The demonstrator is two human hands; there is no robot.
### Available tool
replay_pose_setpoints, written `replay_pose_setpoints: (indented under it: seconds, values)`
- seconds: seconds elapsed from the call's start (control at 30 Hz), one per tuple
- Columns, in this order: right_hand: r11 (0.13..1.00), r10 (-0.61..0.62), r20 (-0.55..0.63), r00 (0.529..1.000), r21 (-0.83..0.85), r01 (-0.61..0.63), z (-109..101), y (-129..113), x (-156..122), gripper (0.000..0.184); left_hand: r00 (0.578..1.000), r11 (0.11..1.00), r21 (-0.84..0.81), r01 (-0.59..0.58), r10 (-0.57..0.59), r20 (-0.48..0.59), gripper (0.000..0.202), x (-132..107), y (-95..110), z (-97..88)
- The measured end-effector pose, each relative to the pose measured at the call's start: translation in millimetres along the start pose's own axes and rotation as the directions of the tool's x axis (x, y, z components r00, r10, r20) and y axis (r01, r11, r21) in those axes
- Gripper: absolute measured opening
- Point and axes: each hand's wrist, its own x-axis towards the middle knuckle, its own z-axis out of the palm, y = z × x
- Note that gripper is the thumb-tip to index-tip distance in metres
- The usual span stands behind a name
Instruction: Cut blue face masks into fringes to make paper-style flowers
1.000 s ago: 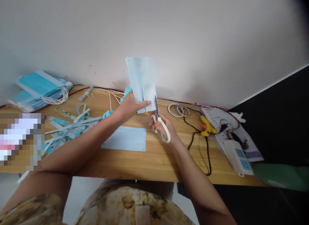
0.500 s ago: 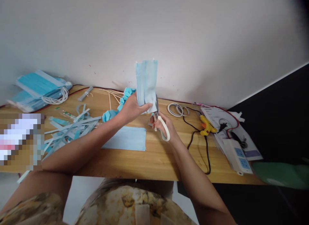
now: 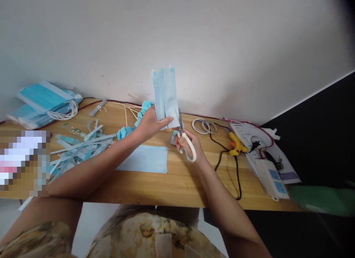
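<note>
Pinched in my left hand (image 3: 151,124) is a light blue face mask (image 3: 165,90), held upright above the table with its lower edge by my thumb. My right hand (image 3: 191,141) grips white-handled scissors (image 3: 189,147) by the loops. Their metal blades point up along the mask's lower right edge; whether they touch it I cannot tell. Below my hands another flat blue mask (image 3: 145,160) lies on the wooden table. Behind my left wrist sit gathered blue pieces (image 3: 126,132), partly hidden by the hand.
Cut strips (image 3: 83,147) pile up on the left, with bagged masks (image 3: 44,102) behind. Thin wooden sticks (image 3: 126,112) lie near the wall. Tape rolls (image 3: 203,126), a yellow glue gun (image 3: 237,144) with black cable, papers (image 3: 288,165) and a power strip (image 3: 273,180) are on the right.
The held mask has shifted slightly left and its top leans further left. More of the scissor blades shows beside the mask's edge. Both hands keep their grip.
</note>
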Motion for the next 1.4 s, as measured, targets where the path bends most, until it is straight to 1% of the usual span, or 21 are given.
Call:
replay_pose_setpoints:
  seconds: [0.17, 0.27, 0.53, 0.83, 0.93, 1.0, 1.13, 1.2, 1.3, 1.4]
  values:
    - [1.0, 0.008, -0.001, 1.0, 0.014, -0.008, 0.9, -1.6, -1.1, 0.055, 1.0, 1.0, 0.004, -0.024, 0.024, -0.004, 0.033, 1.0, -2.4, -1.3]
    - [0.999, 0.017, -0.008, 1.0, 0.033, -0.017, 1.6, -1.3, -1.5, 0.055, 1.0, 1.0, -0.014, -0.012, 0.012, -0.003, 0.033, 0.7, -1.6, -1.1]
    - [0.998, 0.04, -0.028, 0.999, 0.059, -0.038, 4.1, 0.8, -0.8, 0.044, 1.0, 0.999, -0.053, 0.011, -0.011, 0.002, 0.036, 0.7, -1.3, -0.4]
    - [0.997, 0.041, -0.038, 0.998, 0.063, -0.039, 6.9, 1.9, -1.1, 0.05, 1.0, 0.995, -0.099, 0.025, -0.026, -0.009, 0.041, 1.3, -4.1, 1.5]
    - [0.998, 0.043, -0.036, 0.998, 0.044, -0.042, 7.0, 1.5, -0.6, 0.053, 0.998, 0.99, -0.134, 0.052, -0.047, 0.036, 0.037, 0.7, -0.4, 1.0]
    - [0.999, 0.041, -0.03, 0.999, 0.033, -0.04, 6.7, 1.0, -0.5, 0.054, 0.997, 0.983, -0.169, 0.066, -0.058, 0.055, 0.037, 0.2, 2.5, 0.2]
    - [1.0, 0.026, 0.0, 1.0, 0.004, -0.026, 4.8, -0.5, -0.5, 0.052, 0.996, 0.975, -0.205, 0.09, -0.09, 0.009, 0.04, -0.4, 5.0, -0.4]
    - [1.0, 0.01, 0.024, 1.0, -0.007, -0.01, 3.4, -0.7, -0.6, 0.052, 0.995, 0.971, -0.218, 0.094, -0.095, 0.009, 0.041, -0.8, 4.9, -0.1]
    - [1.0, -0.005, 0.059, 0.998, -0.013, 0.006, 1.8, 0.2, -0.4, 0.053, 0.996, 0.973, -0.211, 0.093, -0.09, 0.023, 0.045, -1.8, 4.8, 0.7]
    - [1.0, -0.009, 0.063, 0.998, -0.022, 0.011, 1.2, 0.8, -0.1, 0.05, 0.995, 0.977, -0.188, 0.098, -0.093, 0.034, 0.048, -2.3, 4.5, 1.1]
